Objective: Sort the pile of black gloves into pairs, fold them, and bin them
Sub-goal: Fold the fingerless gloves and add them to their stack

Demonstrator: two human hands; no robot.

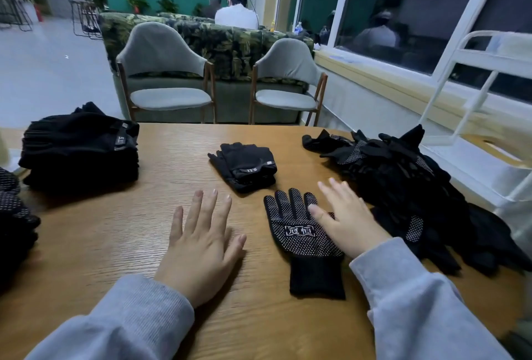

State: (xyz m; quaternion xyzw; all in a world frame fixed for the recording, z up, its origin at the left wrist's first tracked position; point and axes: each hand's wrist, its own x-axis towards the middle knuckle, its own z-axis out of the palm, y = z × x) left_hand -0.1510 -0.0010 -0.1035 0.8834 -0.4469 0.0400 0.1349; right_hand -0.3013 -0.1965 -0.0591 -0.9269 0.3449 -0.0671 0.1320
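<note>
Head view: a single dotted glove [302,233] lies palm-up and flat on the wooden bench [172,155], fingers pointing away from the person and cuff toward them. It serves as the marker for everything else. The right hand [345,221] rests with straight fingers across the glove's right edge, its thumb on the dotted palm; its grip is wide and holds nothing. The left hand [201,244] lies flat on bare wood to the left of the glove, fingers spread, its grip also wide and empty.

Just right of the glove sprawls the unsorted pile [408,187], a tangle of black fabric in which dotted palms show here and there. Just beyond the glove's fingertips sits a folded pair [244,167]. Far to the glove's left stands a tall stack of folded gloves [80,149], and another dark heap [14,215] shows at the frame's left edge. No bin can be made out with certainty; a white rack [475,86] stands beyond the pile.

The step in hand looks like finding this glove's mate. It would go best with the right hand picking a dotted glove from the pile, checking that the thumb falls on the opposite side, then laying it square on the first, cuffs aligned, before folding.
</note>
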